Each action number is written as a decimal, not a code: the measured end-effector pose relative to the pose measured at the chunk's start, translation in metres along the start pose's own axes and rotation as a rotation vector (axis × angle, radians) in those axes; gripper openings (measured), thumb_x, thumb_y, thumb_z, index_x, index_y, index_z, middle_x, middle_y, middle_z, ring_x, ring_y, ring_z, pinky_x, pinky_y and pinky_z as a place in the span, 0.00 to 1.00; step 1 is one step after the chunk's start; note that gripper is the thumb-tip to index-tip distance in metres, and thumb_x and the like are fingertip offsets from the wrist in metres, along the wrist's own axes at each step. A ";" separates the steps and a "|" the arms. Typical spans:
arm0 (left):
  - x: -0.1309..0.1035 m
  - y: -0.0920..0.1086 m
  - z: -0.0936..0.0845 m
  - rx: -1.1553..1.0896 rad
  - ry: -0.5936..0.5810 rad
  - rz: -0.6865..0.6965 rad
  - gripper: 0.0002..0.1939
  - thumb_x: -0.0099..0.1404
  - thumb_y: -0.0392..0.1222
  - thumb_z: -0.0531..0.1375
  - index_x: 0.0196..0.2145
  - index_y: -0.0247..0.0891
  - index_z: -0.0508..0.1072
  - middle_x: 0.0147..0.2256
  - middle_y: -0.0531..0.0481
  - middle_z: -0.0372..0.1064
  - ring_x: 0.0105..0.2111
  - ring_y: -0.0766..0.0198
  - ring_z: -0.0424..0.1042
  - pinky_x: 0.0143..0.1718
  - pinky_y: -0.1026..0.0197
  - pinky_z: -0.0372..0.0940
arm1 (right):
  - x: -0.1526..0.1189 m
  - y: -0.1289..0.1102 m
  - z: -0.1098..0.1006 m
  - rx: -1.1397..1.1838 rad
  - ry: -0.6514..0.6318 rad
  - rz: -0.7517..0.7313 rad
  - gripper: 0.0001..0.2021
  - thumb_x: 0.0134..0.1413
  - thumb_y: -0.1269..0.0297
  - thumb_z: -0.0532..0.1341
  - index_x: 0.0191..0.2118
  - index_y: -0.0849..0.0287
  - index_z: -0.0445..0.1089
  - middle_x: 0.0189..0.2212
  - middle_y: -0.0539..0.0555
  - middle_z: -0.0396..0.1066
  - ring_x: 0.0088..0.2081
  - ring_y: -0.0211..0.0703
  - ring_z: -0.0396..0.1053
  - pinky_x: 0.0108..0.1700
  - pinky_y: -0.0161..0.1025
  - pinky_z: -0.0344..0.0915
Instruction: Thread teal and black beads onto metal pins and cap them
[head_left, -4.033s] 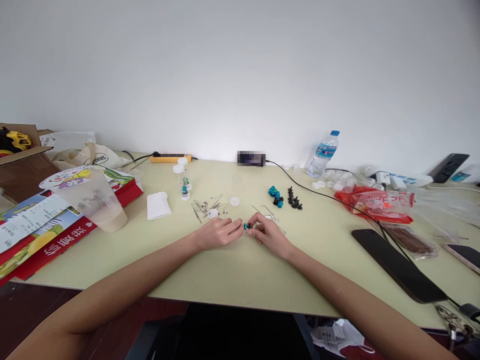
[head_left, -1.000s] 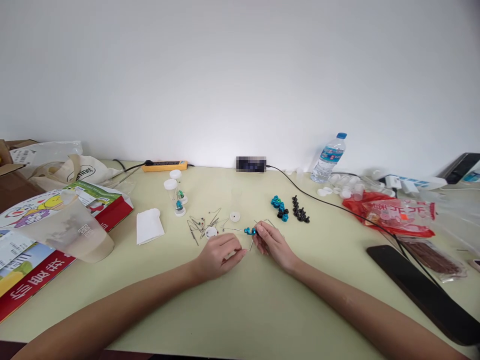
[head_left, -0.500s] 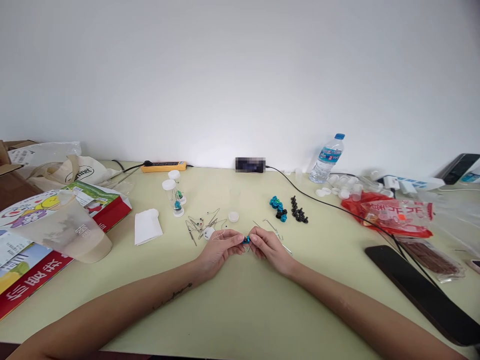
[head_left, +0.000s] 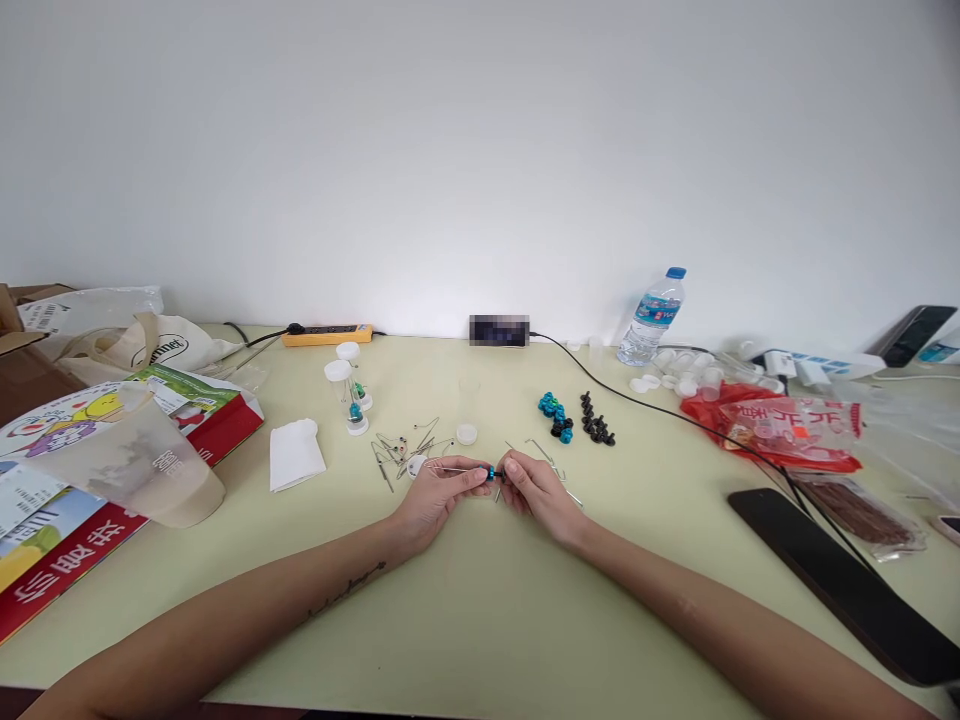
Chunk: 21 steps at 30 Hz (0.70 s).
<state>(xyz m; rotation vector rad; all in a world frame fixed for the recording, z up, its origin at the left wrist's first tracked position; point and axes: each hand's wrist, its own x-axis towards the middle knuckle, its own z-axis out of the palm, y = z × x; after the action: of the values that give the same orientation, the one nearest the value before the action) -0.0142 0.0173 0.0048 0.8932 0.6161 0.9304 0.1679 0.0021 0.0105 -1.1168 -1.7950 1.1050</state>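
Note:
My left hand [head_left: 442, 495] is closed in a pinch on a small blue ring-like part [head_left: 487, 473]. A thin wire runs leftward above its fingers. Facing it, my right hand [head_left: 536, 490] pinches a small black part [head_left: 501, 475], whose end meets the blue one; its exact kind is hard to make out. Beside the left hand lie bent metal wires [head_left: 401, 445] with small dark tips, partly over a white cap [head_left: 416, 465]. Hex keys [head_left: 551, 458] lie behind the right hand. Farther back are a cluster of blue and black parts [head_left: 555, 415] and several black pieces [head_left: 596, 420].
Capped clear tubes [head_left: 346, 395] stand left of centre, near folded white paper [head_left: 296, 455]. A tilted drink cup [head_left: 176, 470] is at left. A water bottle [head_left: 652, 318], black cable [head_left: 637, 402], red packet [head_left: 787, 430] and long black object [head_left: 832, 580] occupy the right.
The fingertips have drawn slightly apart, so the black part between them now shows. The blue part has turned a little in my left hand. The camera view has shifted slightly.

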 end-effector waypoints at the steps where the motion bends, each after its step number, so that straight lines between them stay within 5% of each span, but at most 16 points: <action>1: 0.000 0.000 0.000 0.001 0.003 0.002 0.11 0.53 0.37 0.66 0.35 0.31 0.75 0.30 0.46 0.73 0.31 0.66 0.70 0.39 0.62 0.64 | 0.000 0.000 0.000 -0.004 -0.011 0.006 0.21 0.63 0.50 0.43 0.27 0.59 0.59 0.19 0.47 0.62 0.20 0.34 0.58 0.24 0.33 0.55; 21: 0.002 0.004 -0.002 0.081 -0.103 -0.020 0.09 0.55 0.41 0.64 0.31 0.30 0.73 0.29 0.44 0.73 0.26 0.69 0.69 0.30 0.67 0.62 | -0.003 -0.007 0.001 -0.091 -0.027 -0.075 0.14 0.62 0.53 0.48 0.31 0.58 0.59 0.18 0.45 0.59 0.20 0.33 0.56 0.24 0.32 0.52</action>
<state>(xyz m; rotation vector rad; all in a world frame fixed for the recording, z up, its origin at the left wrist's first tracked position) -0.0164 0.0213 0.0070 0.9995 0.5767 0.8408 0.1662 -0.0031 0.0163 -1.0832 -1.9093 1.0070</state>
